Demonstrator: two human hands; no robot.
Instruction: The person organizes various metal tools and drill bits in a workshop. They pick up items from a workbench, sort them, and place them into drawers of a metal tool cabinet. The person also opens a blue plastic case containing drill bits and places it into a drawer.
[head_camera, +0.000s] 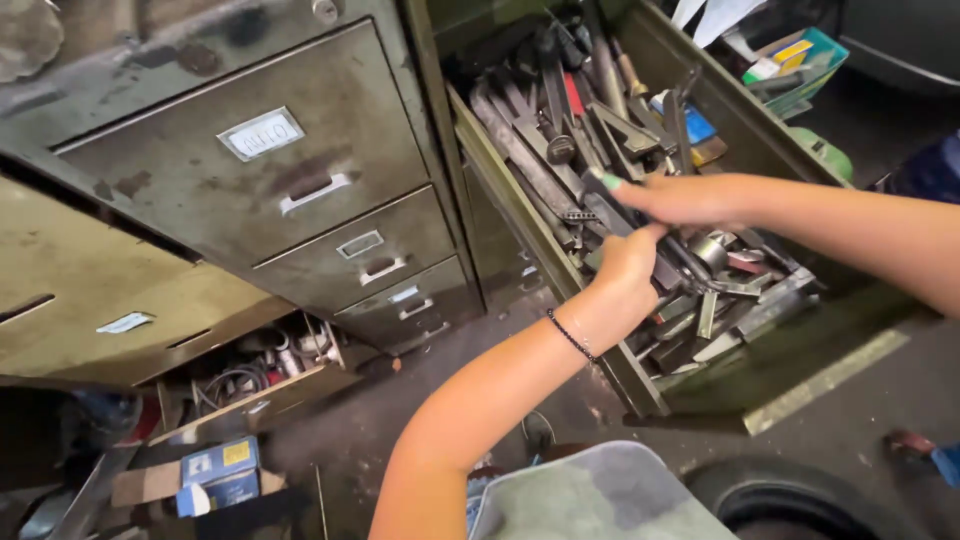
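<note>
Both hands, left (628, 262) and right (680, 200), shut tight on one tool (610, 200) over the drawer (800, 370). Best lifted straight up, slow, clear of tools below.

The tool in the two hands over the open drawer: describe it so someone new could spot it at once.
Start at the open green metal drawer full of tools, right of the grey filing cabinet. Over its middle, the left hand and right hand meet on a long dark metal tool. Unlike the loose tools lying around it, both hands grip it; its exact kind is unclear.
</note>
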